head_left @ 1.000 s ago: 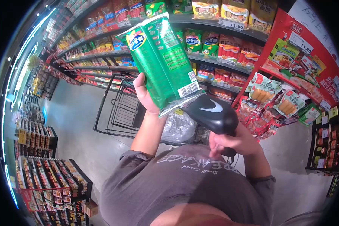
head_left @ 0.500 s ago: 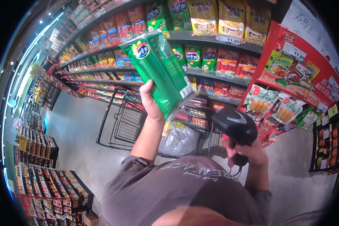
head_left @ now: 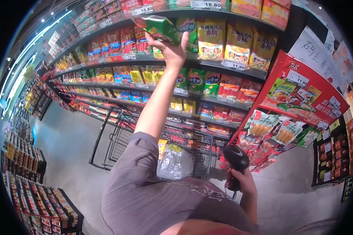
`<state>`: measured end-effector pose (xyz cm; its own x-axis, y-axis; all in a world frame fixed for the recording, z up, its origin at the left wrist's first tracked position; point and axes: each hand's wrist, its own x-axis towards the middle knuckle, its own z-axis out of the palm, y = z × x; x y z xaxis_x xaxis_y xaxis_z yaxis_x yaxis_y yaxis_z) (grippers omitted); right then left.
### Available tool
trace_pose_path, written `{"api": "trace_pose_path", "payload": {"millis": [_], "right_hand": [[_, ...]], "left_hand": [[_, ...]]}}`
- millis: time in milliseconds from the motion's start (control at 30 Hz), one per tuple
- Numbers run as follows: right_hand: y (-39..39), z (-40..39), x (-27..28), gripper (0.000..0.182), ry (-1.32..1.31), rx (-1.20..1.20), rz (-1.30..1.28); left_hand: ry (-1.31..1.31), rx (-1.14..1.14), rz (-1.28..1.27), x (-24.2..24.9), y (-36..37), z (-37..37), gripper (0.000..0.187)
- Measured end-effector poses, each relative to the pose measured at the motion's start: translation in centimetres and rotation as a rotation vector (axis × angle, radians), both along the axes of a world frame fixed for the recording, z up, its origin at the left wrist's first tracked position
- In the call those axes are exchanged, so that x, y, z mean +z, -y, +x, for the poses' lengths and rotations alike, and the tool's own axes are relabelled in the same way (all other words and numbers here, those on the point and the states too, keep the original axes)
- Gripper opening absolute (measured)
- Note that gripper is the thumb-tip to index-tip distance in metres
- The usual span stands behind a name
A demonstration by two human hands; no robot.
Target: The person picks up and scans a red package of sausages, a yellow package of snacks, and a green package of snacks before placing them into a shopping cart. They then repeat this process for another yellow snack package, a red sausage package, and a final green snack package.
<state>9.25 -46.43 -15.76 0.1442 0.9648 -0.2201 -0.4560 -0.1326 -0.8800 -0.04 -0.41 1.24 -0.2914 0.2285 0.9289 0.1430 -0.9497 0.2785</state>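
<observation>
My left hand (head_left: pixel 171 50) reaches up to the upper shelf at a green sausage packet (head_left: pixel 157 26). The packet is tilted, with its top end toward me. My fingers are stretched along its lower edge, and my thumb stands apart to the right. How far the packet rests on the shelf is hidden. Low on the right, my right hand (head_left: pixel 242 179) is wrapped round the handle of a black handheld barcode scanner (head_left: pixel 236 157), its cord hanging down. Next to the green packet stand another green packet (head_left: pixel 187 33) and yellow sausage packets (head_left: pixel 211 39).
Below my left arm is a black wire shopping cart (head_left: pixel 113 141) holding a clear plastic bag (head_left: pixel 176 161). Shelves of sausage packets curve across the front. A red promotional display (head_left: pixel 302 88) with hanging packets (head_left: pixel 262 124) stands at the right. More product racks (head_left: pixel 43 199) line the left.
My left hand has carried the green packet up and away from me to the shelf, and its fingers have spread. The scanner in my right hand has moved lower and slightly left.
</observation>
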Motion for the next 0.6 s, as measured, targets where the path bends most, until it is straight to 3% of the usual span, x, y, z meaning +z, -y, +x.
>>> {"api": "trace_pose_path", "payload": {"millis": [100, 200, 333, 433, 600], "right_hand": [[0.1, -0.4, -0.4, 0.025, 0.023, -0.052, 0.007], [0.2, -0.5, -0.8, 0.027, 0.04, -0.083, 0.0], [0.1, -0.8, -0.9, 0.027, 0.07, -0.108, -0.07], [-0.4, -0.8, -1.1, 0.028, 0.107, -0.103, -0.127], [-1.3, -0.6, -1.4, 0.026, 0.141, 0.007, -0.122]], "left_hand": [[0.058, 0.007, -0.003, -0.3, -2.6, 2.6, 0.126], [0.046, 0.151, -0.036, -0.7, -1.8, 3.4, 0.122], [-0.148, 0.26, 0.028, -1.3, -0.9, 3.1, 0.12], [-0.185, 0.234, -0.254, -0.8, 0.0, 3.0, 0.123], [-0.368, 0.458, -0.35, -1.7, -0.7, 2.7, 0.129]]}}
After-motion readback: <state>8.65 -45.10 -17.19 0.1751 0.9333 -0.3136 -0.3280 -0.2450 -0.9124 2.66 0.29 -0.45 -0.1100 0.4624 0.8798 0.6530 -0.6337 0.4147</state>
